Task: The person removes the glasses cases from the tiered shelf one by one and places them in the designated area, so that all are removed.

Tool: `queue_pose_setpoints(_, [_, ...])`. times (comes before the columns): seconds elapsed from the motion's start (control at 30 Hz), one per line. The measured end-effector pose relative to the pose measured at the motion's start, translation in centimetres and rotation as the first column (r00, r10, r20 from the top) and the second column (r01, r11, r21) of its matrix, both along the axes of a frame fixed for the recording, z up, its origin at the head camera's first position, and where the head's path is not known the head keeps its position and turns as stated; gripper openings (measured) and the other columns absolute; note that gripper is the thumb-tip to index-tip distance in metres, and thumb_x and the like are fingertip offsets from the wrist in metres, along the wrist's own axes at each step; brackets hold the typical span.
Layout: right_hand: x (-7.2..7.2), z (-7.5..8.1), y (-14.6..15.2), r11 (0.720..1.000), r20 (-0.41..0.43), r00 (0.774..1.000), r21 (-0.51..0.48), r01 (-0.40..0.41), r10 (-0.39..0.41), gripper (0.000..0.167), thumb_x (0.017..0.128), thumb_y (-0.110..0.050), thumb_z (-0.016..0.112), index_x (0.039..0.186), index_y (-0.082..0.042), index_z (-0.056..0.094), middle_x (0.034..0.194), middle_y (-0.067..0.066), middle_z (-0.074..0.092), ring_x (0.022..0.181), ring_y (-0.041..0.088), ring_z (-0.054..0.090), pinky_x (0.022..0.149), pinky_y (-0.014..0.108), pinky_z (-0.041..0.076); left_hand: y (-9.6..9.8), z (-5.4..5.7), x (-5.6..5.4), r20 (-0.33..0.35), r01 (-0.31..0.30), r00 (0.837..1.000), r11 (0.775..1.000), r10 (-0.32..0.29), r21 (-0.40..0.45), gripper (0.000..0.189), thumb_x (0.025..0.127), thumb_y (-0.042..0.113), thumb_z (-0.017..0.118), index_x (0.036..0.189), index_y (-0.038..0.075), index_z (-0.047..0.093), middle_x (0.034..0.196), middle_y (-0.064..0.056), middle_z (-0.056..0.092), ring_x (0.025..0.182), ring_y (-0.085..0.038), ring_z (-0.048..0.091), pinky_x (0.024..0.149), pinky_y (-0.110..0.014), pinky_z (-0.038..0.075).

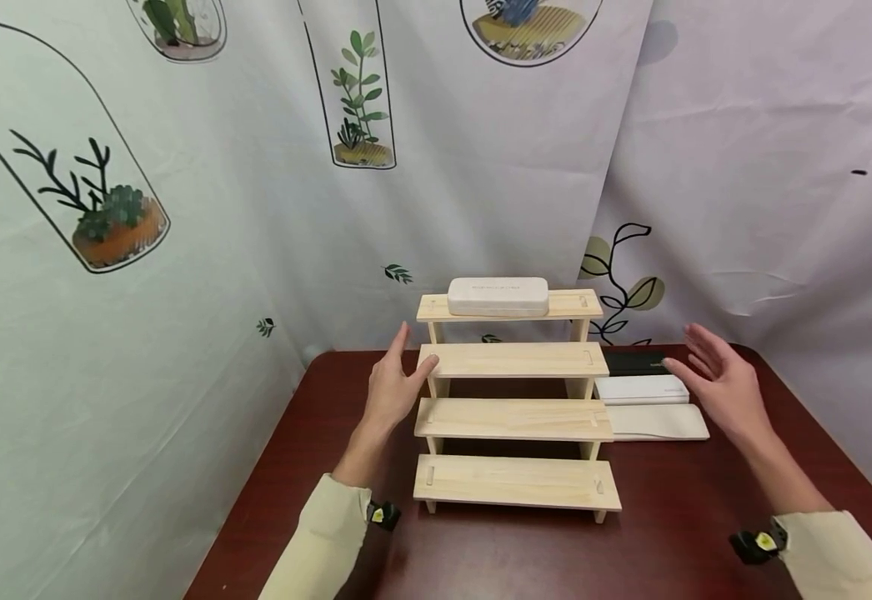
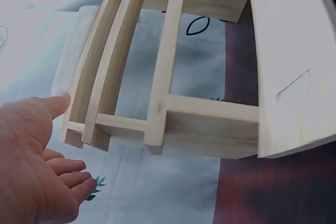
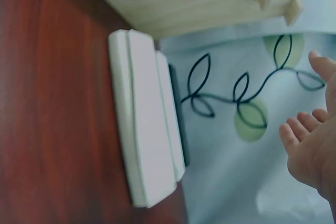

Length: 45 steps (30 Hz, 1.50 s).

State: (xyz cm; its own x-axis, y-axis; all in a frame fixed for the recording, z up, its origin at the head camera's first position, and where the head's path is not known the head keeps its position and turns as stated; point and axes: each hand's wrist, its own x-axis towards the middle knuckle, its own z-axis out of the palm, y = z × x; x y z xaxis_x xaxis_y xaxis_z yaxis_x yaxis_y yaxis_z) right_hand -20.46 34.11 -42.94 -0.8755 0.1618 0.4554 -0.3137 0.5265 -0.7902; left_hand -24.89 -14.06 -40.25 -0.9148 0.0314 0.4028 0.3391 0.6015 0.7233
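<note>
A pale wooden tiered stand with several step shelves stands on the table. On its top shelf lies a white glasses case. My left hand is beside the stand's left side, fingers extended and nothing held; in the left wrist view its thumb is close to the shelf ends, and I cannot tell whether it touches. My right hand hovers in the air with relaxed fingers and holds nothing. Right of the stand lie a cream case, a white case and a black case, in a row from front to back.
The dark red table ends at a fabric backdrop printed with plants in jars. The right wrist view shows the backdrop's leaf pattern just behind the cases. Each wrist wears a dark strap-mounted device.
</note>
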Motion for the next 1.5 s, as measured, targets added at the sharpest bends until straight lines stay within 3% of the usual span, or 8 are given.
queue_pose_setpoints(0.23, [-0.9,2.9,-3.4,0.999,0.003,0.999,-0.002,-0.043,0.043,0.082,0.1,-0.025,0.079,0.167,-0.009,0.035,0.166,0.02,0.042,0.153,0.029,0.04,0.11,0.008,0.033,0.2,1.3,-0.9,0.057,-0.008,0.998,1.0,0.008,-0.012,0.098,0.098,0.049,0.077,0.171,0.011,0.023,0.169,-0.014,0.036,0.152,-0.037,0.039,0.119,-0.057,0.037])
queue_pose_setpoints(0.4, [-1.8,4.2,-5.6,0.995,-0.023,0.995,0.012,-0.095,0.095,0.085,0.099,-0.024,0.08,0.168,-0.009,0.031,0.168,0.019,0.037,0.154,0.04,0.034,0.124,0.03,0.03,0.4,2.1,-1.6,0.054,0.008,0.999,1.0,-0.007,-0.013,0.103,0.097,0.049,0.078,0.171,0.01,0.018,0.171,-0.016,0.033,0.153,-0.038,0.037,0.12,-0.058,0.036])
queue_pose_setpoints(0.6, [-3.2,5.2,-7.6,0.989,-0.057,0.988,0.035,-0.142,0.144,0.086,0.098,-0.021,0.081,0.167,-0.007,0.033,0.168,0.017,0.038,0.155,0.041,0.033,0.124,0.048,0.029,0.7,2.6,-2.4,0.064,0.016,0.998,1.0,-0.015,-0.011,0.104,0.097,0.048,0.078,0.172,0.011,0.016,0.169,-0.017,0.036,0.139,-0.042,0.054,0.115,-0.058,0.042])
queue_pose_setpoints(0.8, [-4.6,5.9,-9.1,0.984,-0.088,0.983,0.084,-0.155,0.162,0.084,0.096,-0.017,0.082,0.165,-0.002,0.036,0.166,0.02,0.04,0.153,0.043,0.035,0.121,0.059,0.029,1.6,3.2,-3.3,0.071,0.026,0.997,1.0,-0.026,-0.003,0.104,0.097,0.046,0.078,0.171,0.007,0.017,0.171,-0.017,0.033,0.152,-0.038,0.04,0.121,-0.055,0.036])
queue_pose_setpoints(1.23, [-6.4,7.5,-12.7,0.967,-0.074,0.967,0.098,-0.236,0.244,0.082,0.096,-0.017,0.083,0.164,-0.001,0.038,0.165,0.022,0.041,0.152,0.048,0.035,0.119,0.062,0.034,3.3,3.8,-4.8,0.084,0.006,0.996,1.0,-0.005,-0.004,0.103,0.099,0.043,0.078,0.172,0.009,0.013,0.172,-0.015,0.031,0.156,-0.036,0.032,0.124,-0.053,0.03])
queue_pose_setpoints(1.5, [-7.1,8.3,-13.8,0.964,0.007,0.966,0.053,-0.259,0.259,0.086,0.097,-0.026,0.083,0.164,-0.001,0.036,0.167,0.021,0.038,0.152,0.044,0.038,0.119,0.056,0.036,3.7,3.7,-5.5,0.069,-0.014,0.998,1.0,0.013,0.003,0.102,0.098,0.042,0.078,0.171,0.006,0.016,0.17,-0.017,0.034,0.155,-0.037,0.033,0.124,-0.051,0.03])
